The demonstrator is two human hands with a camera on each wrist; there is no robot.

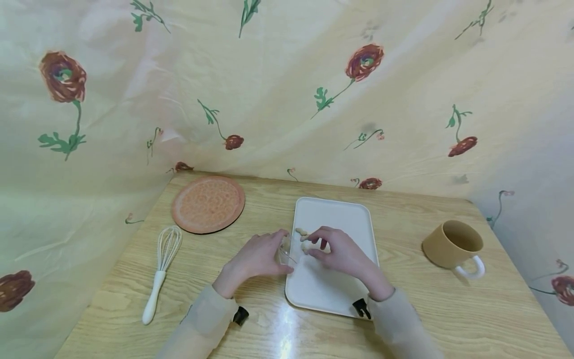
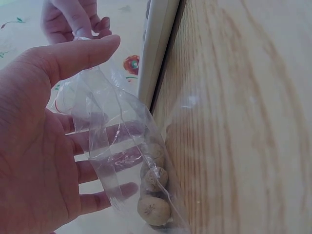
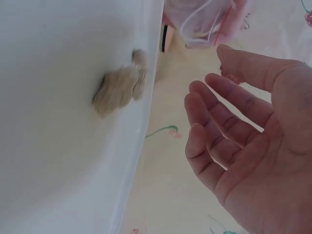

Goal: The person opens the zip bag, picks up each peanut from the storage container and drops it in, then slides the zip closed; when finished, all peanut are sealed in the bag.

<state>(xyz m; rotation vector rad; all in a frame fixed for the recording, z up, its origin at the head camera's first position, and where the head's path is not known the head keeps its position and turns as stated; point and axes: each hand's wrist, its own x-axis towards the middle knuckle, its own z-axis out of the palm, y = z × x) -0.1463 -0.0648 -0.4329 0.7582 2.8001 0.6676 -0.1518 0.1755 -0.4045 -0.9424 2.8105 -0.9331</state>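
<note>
My left hand (image 1: 260, 255) holds a clear plastic bag (image 2: 109, 122) at the tray's left edge, the thumb on one side and the fingers behind the film. Several peanuts in their shells (image 2: 154, 210) lie along the bottom of the bag. On the white tray (image 1: 327, 291), close to its left rim, sits a small group of peanuts (image 3: 117, 90). My right hand (image 1: 341, 253) hovers over that group with fingers loosely bent. In the right wrist view its thumb and fingers stand apart with nothing between them.
A white-handled whisk (image 1: 160, 274) lies at the left of the wooden table (image 1: 251, 319). Behind it is a round orange-pink mat (image 1: 208, 204). A tan mug (image 1: 450, 244) with a white handle stands at the right. Flowered cloth (image 1: 278, 89) hangs behind the table.
</note>
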